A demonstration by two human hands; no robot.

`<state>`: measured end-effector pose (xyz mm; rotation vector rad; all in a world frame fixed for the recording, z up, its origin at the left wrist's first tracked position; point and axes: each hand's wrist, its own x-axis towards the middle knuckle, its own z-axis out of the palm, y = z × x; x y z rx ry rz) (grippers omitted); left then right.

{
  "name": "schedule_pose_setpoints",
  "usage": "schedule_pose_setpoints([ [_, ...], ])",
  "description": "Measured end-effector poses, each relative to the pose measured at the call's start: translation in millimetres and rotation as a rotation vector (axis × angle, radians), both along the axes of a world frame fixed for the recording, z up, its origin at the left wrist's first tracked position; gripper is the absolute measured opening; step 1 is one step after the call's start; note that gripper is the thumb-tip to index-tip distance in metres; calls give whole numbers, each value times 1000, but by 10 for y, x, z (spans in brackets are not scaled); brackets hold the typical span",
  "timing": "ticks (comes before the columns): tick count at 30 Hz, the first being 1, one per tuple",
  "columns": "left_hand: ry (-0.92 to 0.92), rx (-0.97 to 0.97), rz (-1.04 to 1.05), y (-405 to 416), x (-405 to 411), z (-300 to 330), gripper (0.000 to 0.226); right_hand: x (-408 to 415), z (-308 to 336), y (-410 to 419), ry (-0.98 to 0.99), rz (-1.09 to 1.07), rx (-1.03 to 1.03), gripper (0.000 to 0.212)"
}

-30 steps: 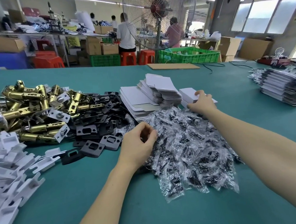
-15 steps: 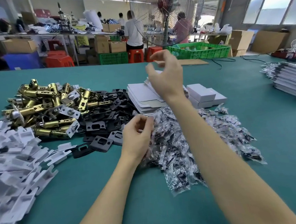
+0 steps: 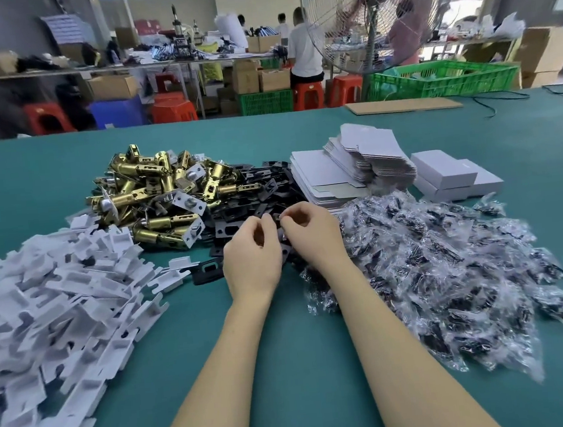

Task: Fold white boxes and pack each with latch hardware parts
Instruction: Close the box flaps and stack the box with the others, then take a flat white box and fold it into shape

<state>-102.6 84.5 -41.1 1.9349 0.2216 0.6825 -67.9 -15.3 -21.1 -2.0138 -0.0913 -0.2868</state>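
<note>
Over a green table [image 3: 288, 367], the left hand [image 3: 251, 254] and right hand [image 3: 309, 233] meet, fingers curled, pinching something too small to identify; it could slip into the black plates [image 3: 264, 194]; flat white boxes [image 3: 354, 165] wait unfolded beyond, folded ones [image 3: 448, 173] alongside.

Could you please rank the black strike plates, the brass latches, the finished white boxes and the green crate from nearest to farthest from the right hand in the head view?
From the right hand:
1. Black strike plates, right beneath it.
2. Brass latches, to the left.
3. Finished white boxes, to the right.
4. Green crate, beyond the table.
</note>
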Motion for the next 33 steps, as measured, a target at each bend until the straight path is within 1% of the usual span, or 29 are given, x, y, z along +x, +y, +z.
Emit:
schedule_pose_setpoints([
  [3,114,172,-13,21,2,-34,46,10,-2,-16,26,24,-44,10],
  [5,117,209,-42,25,2,-45,44,38,34,-35,51,57,-98,10],
  [9,56,134,-81,40,-8,-65,43,56,154,-53,72,127,-190,12],
  [14,69,119,-99,14,5,-47,52,50,333,-195,-37,-31,-301,19],
  [19,70,98,-94,24,17,-51,49,79,469,-387,186,-61,-468,26],
  [23,64,86,-95,20,10,-49,47,61,470,-427,236,-46,-495,14],
  [26,62,78,-97,16,6,-49,47,46,478,-409,211,-36,-537,24],
  [29,68,69,-99,12,6,-47,47,30,480,-394,158,-31,-534,34],
  [33,80,62,-97,8,0,-42,47,39,466,-387,125,0,-544,40],
])
